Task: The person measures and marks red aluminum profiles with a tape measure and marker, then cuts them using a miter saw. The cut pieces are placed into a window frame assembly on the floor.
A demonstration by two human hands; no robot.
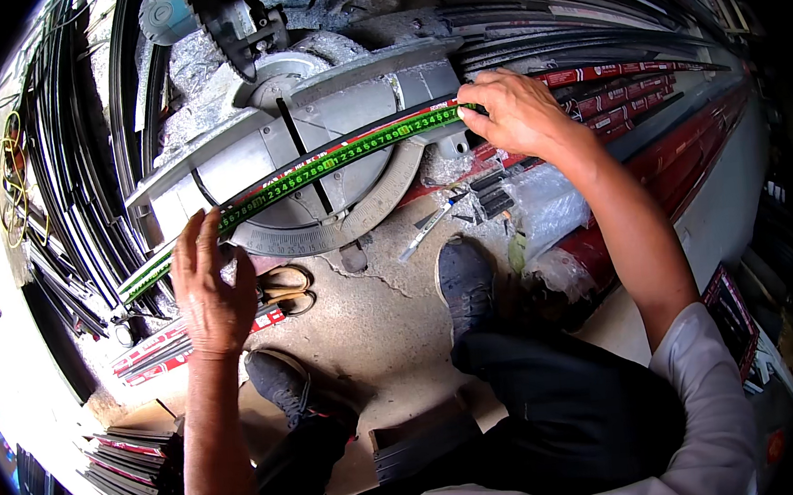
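A long dark profile bar with red printed film (589,73) lies slantwise across the grey bed of a miter saw (363,186). Stretched along its near edge is the bright green blade of a tape measure (350,152); its case is not visible. My right hand (512,110) pinches the blade against the bar at the right side of the saw bed, thumb beneath. At the left side my left hand (212,297) has its fingers over the blade and bar, thumb below. The blade runs on past it to the lower left.
The toothed saw blade (222,27) stands raised behind the bar. Scissors (287,290) and red-filmed offcuts (165,353) lie near my left hand. A white marker-like stick (428,231), short dark pieces (491,197) and clear plastic wrap (553,198) lie on the right. Long dark profiles (75,134) fill the left.
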